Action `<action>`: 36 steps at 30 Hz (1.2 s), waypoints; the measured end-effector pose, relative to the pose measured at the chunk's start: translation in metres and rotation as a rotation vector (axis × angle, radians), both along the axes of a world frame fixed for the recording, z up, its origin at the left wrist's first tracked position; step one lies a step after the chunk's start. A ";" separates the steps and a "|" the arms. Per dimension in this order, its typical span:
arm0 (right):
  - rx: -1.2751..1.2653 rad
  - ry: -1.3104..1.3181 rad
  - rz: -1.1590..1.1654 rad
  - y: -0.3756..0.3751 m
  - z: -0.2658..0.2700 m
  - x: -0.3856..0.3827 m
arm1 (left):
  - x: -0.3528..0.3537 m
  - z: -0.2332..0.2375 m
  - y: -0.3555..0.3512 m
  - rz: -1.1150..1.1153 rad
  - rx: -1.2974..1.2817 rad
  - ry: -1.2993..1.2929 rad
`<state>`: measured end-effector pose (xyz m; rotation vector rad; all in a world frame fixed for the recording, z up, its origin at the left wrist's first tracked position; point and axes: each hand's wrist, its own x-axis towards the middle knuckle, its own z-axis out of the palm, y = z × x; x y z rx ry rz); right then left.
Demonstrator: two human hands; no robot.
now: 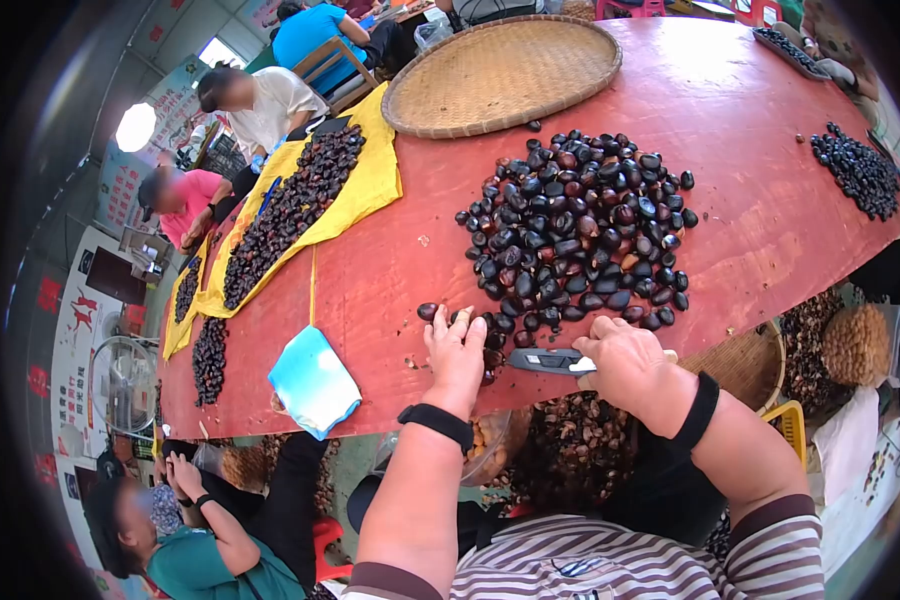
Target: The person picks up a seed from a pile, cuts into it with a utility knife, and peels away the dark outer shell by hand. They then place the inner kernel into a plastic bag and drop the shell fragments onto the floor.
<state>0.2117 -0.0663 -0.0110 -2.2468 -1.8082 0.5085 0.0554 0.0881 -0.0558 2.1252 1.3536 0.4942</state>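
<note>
A heap of dark, glossy brown-black nuts [580, 235] lies on the red tabletop in front of me. My left hand [455, 355] rests at the heap's near-left edge, palm down with fingers apart. One loose nut [427, 311] is by its fingertips, and several more lie beside the thumb. My right hand [632, 360] is closed around a grey-and-black utility knife [542, 360], which points left along the near side of the heap. Part of the knife is hidden under the fingers.
A round woven tray [500, 75] sits beyond the heap. To the left, a yellow cloth [370, 200] bears more nuts, near a blue-and-white packet [315, 382]. Another dark pile [855, 170] is far right. Brown shells [575, 440] fill the space below the table edge. Several people sit around.
</note>
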 end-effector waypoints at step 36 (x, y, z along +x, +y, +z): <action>0.023 0.218 0.124 -0.023 0.014 -0.028 | -0.067 0.014 -0.044 -0.048 -0.459 -0.462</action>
